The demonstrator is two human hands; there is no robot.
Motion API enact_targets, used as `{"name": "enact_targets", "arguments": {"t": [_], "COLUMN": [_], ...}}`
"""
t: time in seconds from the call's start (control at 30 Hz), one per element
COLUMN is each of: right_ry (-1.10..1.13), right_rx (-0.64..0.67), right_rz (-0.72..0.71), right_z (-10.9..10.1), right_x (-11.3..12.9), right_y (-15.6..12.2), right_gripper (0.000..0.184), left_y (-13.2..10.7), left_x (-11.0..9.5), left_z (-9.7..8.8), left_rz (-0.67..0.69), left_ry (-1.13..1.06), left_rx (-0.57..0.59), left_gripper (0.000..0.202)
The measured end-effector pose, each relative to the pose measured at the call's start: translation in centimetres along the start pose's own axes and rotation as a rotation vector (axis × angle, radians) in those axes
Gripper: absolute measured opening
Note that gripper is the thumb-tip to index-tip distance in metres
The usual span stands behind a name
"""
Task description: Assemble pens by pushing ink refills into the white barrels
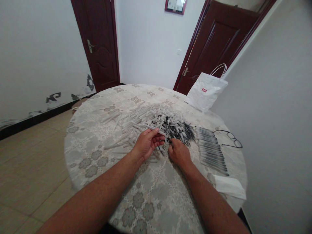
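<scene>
My left hand is at the near edge of a heap of pen parts, thumb and fingers closed on a thin whitish pen barrel. Close beside it on the right, my right hand has its fingers pinched together by the dark pen parts; what they hold is too small and hidden to make out. Translucent pen barrels lie loosely to the left and behind my hands. White and black pen pieces are piled just beyond my right hand. A neat row of pens lies to its right.
Eyeglasses rest beyond the row of pens, near the table's right edge. A white paper bag stands at the back right. A folded white sheet lies at the near right. A patterned cloth covers the round table.
</scene>
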State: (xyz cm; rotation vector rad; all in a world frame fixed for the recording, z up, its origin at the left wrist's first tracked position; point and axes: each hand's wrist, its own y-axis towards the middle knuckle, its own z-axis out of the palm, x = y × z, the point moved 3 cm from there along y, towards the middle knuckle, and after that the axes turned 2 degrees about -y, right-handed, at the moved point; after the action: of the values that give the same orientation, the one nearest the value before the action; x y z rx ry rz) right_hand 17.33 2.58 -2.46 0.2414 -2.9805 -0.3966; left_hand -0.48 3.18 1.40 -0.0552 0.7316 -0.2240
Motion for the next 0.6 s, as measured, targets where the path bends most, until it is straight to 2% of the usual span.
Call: {"name": "enact_targets", "arguments": {"t": [0.17,0.37,0.6], "right_ry": [-0.026,-0.017,-0.026], "right_rx": [-0.012,-0.001,0.031], "right_rz": [-0.005,-0.012,0.012], "right_z": [-0.17,-0.23,-0.81], "right_x": [-0.30,-0.57,-0.64], "right_y": [-0.36,-0.26,-0.37], "right_gripper": [0.024,0.029,0.020], "left_y": [-0.09,-0.26,-0.27], "left_x": [-0.12,-0.10,-0.04], "left_z": [0.11,0.29,0.20], "left_rz": [-0.002,0.001,0.008], "left_ry": [0.011,0.032,0.036], "left_rx": [-0.019,-0.011,0.002], "left_gripper": [0.017,0.017,0.020]}}
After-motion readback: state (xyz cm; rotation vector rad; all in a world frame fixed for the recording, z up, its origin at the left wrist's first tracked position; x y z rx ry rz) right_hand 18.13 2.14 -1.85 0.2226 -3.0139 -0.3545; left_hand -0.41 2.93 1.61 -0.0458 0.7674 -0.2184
